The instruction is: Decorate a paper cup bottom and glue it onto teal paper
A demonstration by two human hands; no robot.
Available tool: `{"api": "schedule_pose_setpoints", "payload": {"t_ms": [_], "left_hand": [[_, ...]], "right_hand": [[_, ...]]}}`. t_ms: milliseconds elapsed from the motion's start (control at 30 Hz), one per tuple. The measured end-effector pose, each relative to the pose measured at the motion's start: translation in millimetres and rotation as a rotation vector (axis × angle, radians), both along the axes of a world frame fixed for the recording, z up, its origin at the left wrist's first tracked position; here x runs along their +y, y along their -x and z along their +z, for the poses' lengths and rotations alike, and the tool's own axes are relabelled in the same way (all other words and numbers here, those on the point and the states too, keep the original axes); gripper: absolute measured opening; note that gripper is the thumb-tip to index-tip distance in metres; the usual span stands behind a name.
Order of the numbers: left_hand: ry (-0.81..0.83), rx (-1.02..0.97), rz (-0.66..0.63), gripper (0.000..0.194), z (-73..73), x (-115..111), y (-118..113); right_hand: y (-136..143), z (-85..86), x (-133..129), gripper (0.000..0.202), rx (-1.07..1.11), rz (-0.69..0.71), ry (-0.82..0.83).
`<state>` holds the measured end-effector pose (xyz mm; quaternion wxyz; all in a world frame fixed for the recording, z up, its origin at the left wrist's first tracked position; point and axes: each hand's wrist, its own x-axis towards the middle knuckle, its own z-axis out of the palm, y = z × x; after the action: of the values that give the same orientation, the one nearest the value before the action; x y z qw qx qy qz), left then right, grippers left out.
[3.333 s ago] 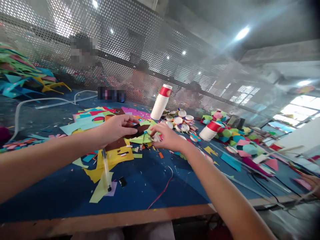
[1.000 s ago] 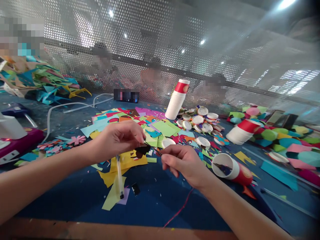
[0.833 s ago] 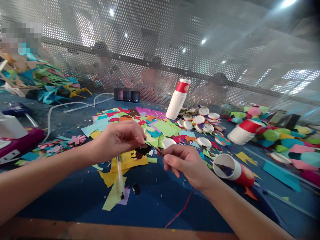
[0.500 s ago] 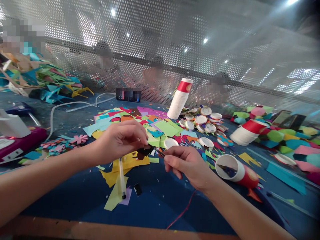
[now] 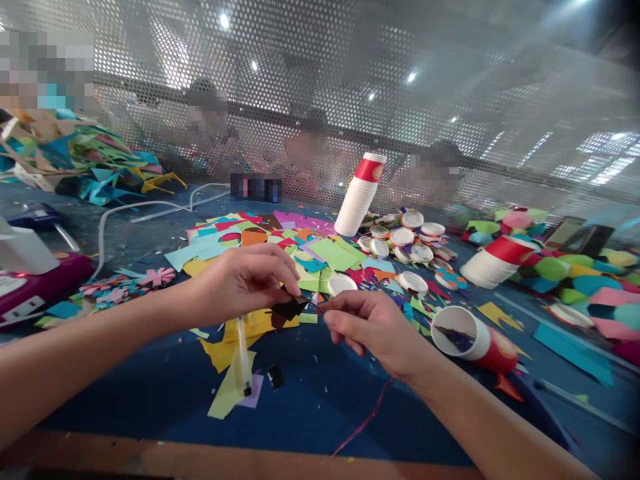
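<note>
Over the middle of the table, my left hand point(image 5: 250, 277) pinches a small piece of black paper point(image 5: 289, 309) between thumb and fingertips. Just to its right, my right hand point(image 5: 367, 327) grips a thin, dark, pointed tool point(image 5: 315, 306), mostly hidden by the fingers. Its tip meets the edge of the black paper close to my left fingertips. A clear pen point(image 5: 244, 360) lies below my left hand on yellow paper point(image 5: 255, 328) and green scraps. A small black scrap point(image 5: 275, 377) is on the blue tabletop nearby.
Coloured paper scraps point(image 5: 330, 253) and round white lids point(image 5: 413, 283) spread behind my hands. A leaning stack of paper cups point(image 5: 356, 200) stands at the back. On the right, a tipped cup point(image 5: 495, 350) holds a dark tool. A purple power strip point(image 5: 47, 287) sits left; red thread point(image 5: 365, 423) lies in front.
My right hand and the pointed tool have shifted slightly left, nearer the black paper. In my left fingers the black paper has turned a little and more of it shows.
</note>
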<state>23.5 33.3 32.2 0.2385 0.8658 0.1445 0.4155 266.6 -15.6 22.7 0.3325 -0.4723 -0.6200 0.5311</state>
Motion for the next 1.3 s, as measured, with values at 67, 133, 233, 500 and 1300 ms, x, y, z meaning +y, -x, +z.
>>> {"api": "schedule_pose_setpoints", "payload": {"t_ms": [67, 133, 233, 500, 1300], "left_hand": [[0.039, 0.018, -0.016, 0.014, 0.1, 0.7, 0.4], [0.089, 0.028, -0.018, 0.013, 0.2, 0.8, 0.5], [0.183, 0.04, -0.013, 0.012, 1.0, 0.1, -0.3], [0.394, 0.045, -0.047, 0.009, 1.7, -0.8, -1.9], [0.682, 0.042, 0.077, 0.051, -1.9, -0.2, -7.4]], "right_hand": [[0.5, 0.7, 0.1, 0.03, 0.003, 0.008, 0.003], [0.9, 1.0, 0.3, 0.03, 0.008, 0.013, 0.007], [1.8, 1.1, 0.3, 0.031, 0.017, 0.018, 0.016], [5.3, 3.8, -2.4, 0.031, 0.059, -0.006, 0.069], [6.7, -0.3, -2.3, 0.034, 0.15, -0.033, 0.152]]}}
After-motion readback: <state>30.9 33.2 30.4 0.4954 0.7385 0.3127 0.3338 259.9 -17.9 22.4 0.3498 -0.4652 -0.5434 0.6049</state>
